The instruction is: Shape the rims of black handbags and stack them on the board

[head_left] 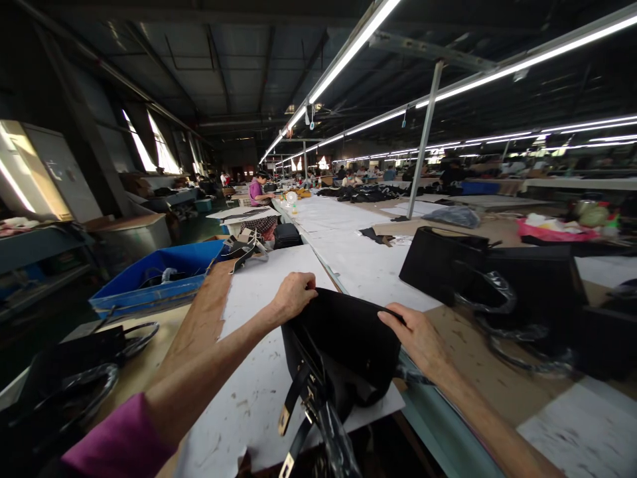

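A black handbag [348, 338] stands tilted over the white-covered table, with metal-tipped straps [293, 401] and a plastic-wrapped handle [336, 438] hanging toward me. My left hand [296, 295] pinches the far left corner of its top edge. At the right end of that same edge, my right hand [415, 335] grips with the thumb on top and the fingers behind the panel. Part of the bag's dark inside shows between both hands.
Several black bags with wrapped handles [497, 285] stand on the right, and more black bags [94, 352] lie at the left. A blue bin [159, 272] is left of the table. A metal post [425, 139] rises beyond. Farther off, a person in purple [256, 191] sits by the table.
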Available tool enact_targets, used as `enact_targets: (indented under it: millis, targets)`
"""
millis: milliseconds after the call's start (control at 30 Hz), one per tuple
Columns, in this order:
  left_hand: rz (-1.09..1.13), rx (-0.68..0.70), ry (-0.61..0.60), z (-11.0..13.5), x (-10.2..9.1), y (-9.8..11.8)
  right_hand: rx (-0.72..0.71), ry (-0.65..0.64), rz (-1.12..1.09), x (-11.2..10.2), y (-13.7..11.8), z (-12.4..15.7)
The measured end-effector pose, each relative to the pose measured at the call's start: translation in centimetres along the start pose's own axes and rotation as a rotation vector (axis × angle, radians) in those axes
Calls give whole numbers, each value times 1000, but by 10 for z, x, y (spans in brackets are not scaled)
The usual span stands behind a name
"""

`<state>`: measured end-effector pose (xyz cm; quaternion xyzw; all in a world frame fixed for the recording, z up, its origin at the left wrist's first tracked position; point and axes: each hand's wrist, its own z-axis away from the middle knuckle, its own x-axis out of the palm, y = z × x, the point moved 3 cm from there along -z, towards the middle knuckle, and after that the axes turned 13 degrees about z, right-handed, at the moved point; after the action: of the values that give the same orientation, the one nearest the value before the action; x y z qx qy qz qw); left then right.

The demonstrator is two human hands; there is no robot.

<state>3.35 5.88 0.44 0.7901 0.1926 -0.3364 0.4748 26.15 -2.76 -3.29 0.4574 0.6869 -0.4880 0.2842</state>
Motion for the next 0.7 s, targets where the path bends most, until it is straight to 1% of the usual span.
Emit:
enact_targets:
  millis: [200, 300, 367, 467, 533, 633, 700]
  targets:
    - [-26, 3, 9, -1, 0, 2, -15, 24, 3, -2, -2, 3]
    - [-23, 10, 21, -1, -1, 3, -20, 25, -41, -2, -1, 3]
    - [17, 28, -11, -1, 0, 2, -23, 18, -88, -1, 0, 2]
    - [75, 59, -118, -2, 1, 2, -19, -17, -125, -1, 3, 0]
    - [71, 67, -175, -3, 1, 1, -21, -64, -118, -2, 5, -3]
    - [47, 49, -191, -4, 1, 0, -29, -151, -70, -5, 5, -9]
    - [33, 42, -180, -4, 0, -1, -34, -169, 32, -7, 3, -15]
